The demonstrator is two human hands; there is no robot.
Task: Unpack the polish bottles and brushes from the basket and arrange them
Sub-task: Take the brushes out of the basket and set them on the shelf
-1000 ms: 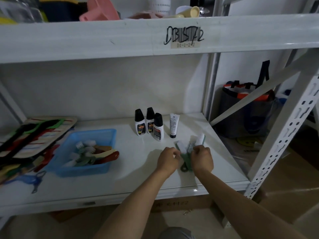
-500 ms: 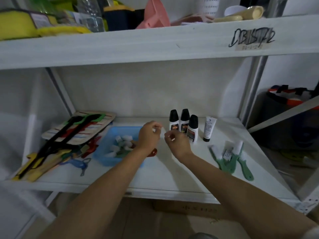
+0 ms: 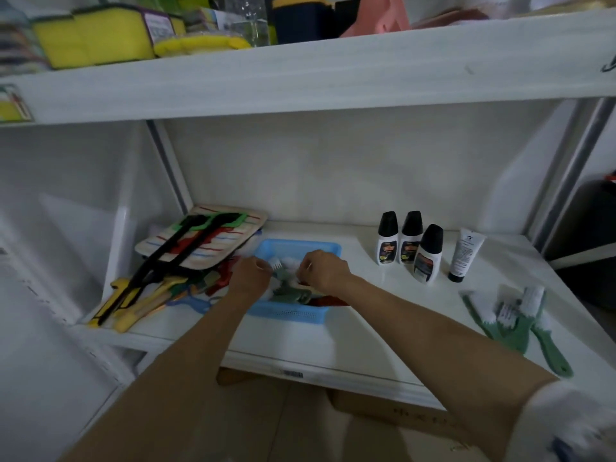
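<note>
White shelf (image 3: pixel 350 331) carries the blue basket (image 3: pixel 290 315), and you are midway through unpacking: both your left hand (image 3: pixel 250 275) and right hand (image 3: pixel 325 270) are down among the brushes (image 3: pixel 290 290) left in it, fingers curled, though whether either grip has closed on one I cannot tell. Next, lift a brush clear of the tangle and lay it beside the green brushes (image 3: pixel 513 323) at the right, below the three bottles (image 3: pixel 408 246) and tube (image 3: pixel 465 255); mind the piled utensils (image 3: pixel 156 295) touching the basket's left side.

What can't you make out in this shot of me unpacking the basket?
- Head view: what each hand grips. The left hand and right hand cover the brushes inside the blue basket.
- How many brushes remain: the hands hide most of them.
- Bottle labels: too small and blurred to read.
- Green brushes on the shelf: they overlap, so their count is unclear.
</note>
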